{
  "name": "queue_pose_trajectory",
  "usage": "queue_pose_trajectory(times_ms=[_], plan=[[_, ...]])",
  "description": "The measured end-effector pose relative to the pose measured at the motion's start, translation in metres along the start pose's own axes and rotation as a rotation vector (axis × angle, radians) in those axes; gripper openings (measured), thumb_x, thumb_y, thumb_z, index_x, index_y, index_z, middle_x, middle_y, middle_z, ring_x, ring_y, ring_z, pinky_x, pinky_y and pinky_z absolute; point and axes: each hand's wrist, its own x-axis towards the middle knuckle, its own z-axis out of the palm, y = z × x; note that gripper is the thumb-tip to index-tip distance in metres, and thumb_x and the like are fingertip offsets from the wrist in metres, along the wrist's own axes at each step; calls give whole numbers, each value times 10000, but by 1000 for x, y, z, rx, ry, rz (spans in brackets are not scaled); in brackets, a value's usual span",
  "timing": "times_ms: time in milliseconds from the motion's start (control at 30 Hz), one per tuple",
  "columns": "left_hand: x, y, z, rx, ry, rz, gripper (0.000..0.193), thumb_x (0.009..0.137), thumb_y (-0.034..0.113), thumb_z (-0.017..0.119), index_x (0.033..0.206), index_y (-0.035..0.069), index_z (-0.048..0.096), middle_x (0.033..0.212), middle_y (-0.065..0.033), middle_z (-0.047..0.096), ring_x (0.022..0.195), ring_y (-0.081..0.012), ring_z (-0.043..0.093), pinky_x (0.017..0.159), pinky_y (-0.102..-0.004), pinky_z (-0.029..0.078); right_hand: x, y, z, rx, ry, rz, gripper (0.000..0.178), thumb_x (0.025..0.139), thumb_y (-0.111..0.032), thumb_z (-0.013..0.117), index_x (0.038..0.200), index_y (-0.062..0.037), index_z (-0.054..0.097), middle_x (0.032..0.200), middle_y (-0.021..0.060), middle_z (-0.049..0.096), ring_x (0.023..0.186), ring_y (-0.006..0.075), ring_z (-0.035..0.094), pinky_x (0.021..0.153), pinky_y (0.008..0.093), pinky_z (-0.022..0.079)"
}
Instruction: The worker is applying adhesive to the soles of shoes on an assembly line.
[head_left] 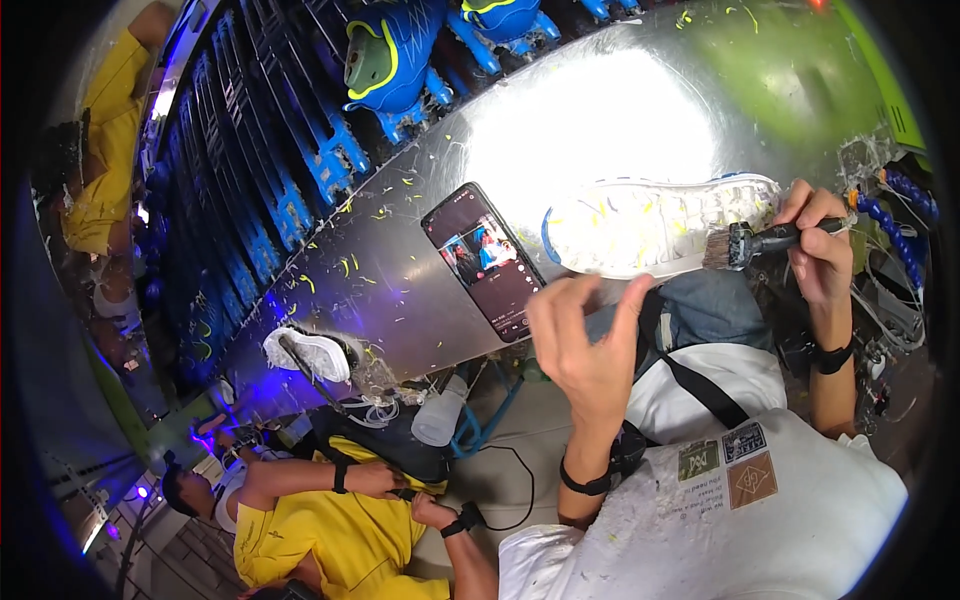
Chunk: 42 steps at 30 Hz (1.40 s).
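Note:
A white shoe sole (640, 222) with a blue patch at its left end lies on the metal bench, sprinkled with yellow and white scraps. My right hand (822, 250) is closed around the dark handle of a glue brush (765, 241), whose brown bristles rest at the sole's near edge on the right. My left hand (585, 345) is raised at the bench's near edge, just below the sole's left part. Its thumb and fingers are apart with nothing visible between them, and the fingertips are slightly blurred.
A lit phone (482, 262) lies left of the sole. Beyond it stands a rack (270, 120) of blue bars holding blue shoes (395, 60). Another white sole (310, 355) lies farther left. A co-worker in yellow (330, 530) sits at lower left. Blue hoses (890, 230) hang at right.

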Motion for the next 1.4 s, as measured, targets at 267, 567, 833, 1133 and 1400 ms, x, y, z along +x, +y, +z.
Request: queue_pose_trajectory(times_ms=[267,567,833,1133,1400], plan=[[26,5,-1,56,-18,-210,414,818,116,773,1165,-50,618,967,-141,577,811,-207,584,716,-339,490,4,0,7,-6,45,-15,123,840,-26,665,854,37,561,929,219,587,441,97,475,378,169,425],[33,15,19,-14,8,-298,291,815,71,758,1065,-43,663,866,-101,589,682,-171,585,626,-323,494,30,-17,-9,62,103,-103,77,876,-7,611,922,48,583,954,209,602,558,99,501,416,187,405],[50,11,12,124,-12,-200,180,832,103,724,833,-66,663,710,-162,640,606,-260,628,590,-358,494,21,-8,-14,-38,147,-104,110,904,-42,604,944,53,566,1011,190,580,549,70,471,455,141,416],[56,6,6,162,-86,-94,104,844,23,659,830,-75,625,738,-188,617,627,-323,612,583,-408,461,20,-5,-22,-47,115,-94,123,929,-55,582,969,59,560,1029,176,547,567,62,457,443,141,383],[56,9,-6,158,-153,-91,91,828,19,663,809,-58,621,751,-187,607,627,-350,597,592,-415,455,21,-6,-25,-29,106,-80,136,937,-58,566,997,63,548,1043,170,528,558,58,438,433,145,366]])
